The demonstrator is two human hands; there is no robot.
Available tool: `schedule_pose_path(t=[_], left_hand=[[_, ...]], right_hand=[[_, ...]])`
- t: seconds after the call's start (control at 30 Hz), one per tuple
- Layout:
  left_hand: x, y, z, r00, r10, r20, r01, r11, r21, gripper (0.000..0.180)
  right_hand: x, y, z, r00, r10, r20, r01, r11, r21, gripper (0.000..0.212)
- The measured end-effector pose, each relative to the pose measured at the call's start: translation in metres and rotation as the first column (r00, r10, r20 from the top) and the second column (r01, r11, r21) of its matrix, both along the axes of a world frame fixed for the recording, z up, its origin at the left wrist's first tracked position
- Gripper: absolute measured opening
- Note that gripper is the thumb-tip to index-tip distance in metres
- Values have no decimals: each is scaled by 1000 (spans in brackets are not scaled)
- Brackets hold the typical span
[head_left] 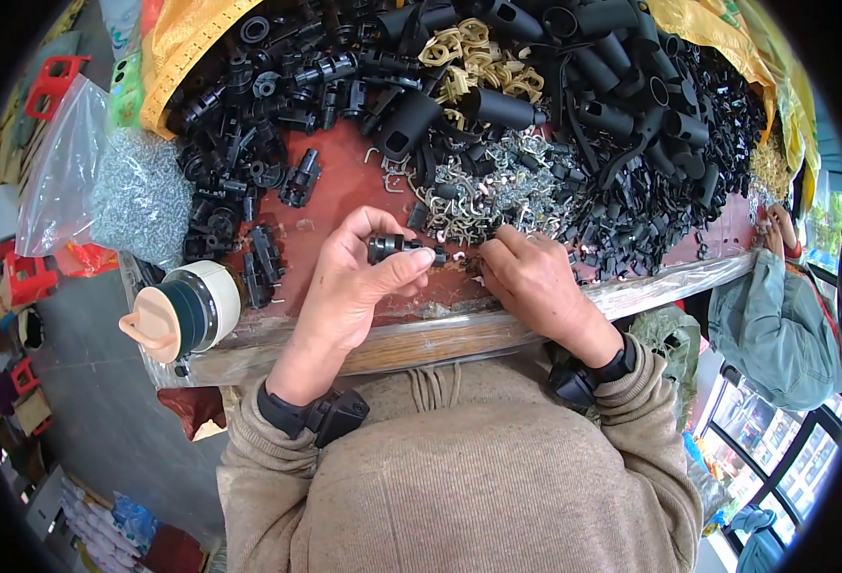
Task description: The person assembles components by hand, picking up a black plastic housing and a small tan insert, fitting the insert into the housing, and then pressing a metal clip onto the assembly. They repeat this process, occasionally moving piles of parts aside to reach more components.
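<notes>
My left hand (pixel 342 286) is closed around a short black cylindrical plastic part (pixel 383 249), thumb and fingers pinching it just above the red tabletop (pixel 337 158). To its right, my right hand (pixel 543 288) has its fingers bent and pressed together near the table's front edge. Whatever those fingertips may hold is hidden beneath them. Just beyond both hands lies a heap of small bent metal hooks (pixel 454 202), mixed with tiny black pieces. A few small pinkish bits (pixel 458 256) rest between the hands.
Black tubes (pixel 604 69), tan plastic pieces (pixel 468 48) and black fittings (pixel 234 153) are piled behind. Small black clips (pixel 631 224) spread rightward. A lidded cream-and-dark cup (pixel 184 310) stands at the left corner, beside a clear bag of grey bits (pixel 142 196). A co-worker's sleeve (pixel 774 325) shows right.
</notes>
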State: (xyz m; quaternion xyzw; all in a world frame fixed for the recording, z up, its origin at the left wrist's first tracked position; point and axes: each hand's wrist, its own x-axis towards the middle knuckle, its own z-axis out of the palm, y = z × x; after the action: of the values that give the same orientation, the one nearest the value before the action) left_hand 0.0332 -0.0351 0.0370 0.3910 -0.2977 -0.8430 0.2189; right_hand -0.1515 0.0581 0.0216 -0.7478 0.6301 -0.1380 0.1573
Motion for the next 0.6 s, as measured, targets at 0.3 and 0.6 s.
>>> schedule_pose_path(t=[0.3, 0.6], left_hand=[[-12, 4, -15, 997, -77, -29, 76, 997, -9, 22], [-34, 18, -12, 961, -217, -169, 262, 906, 331, 33]], right_hand=[[1, 9, 19, 939, -43, 341, 84, 991, -107, 13], [-3, 12, 27, 901, -16, 433, 122, 968, -219, 19]])
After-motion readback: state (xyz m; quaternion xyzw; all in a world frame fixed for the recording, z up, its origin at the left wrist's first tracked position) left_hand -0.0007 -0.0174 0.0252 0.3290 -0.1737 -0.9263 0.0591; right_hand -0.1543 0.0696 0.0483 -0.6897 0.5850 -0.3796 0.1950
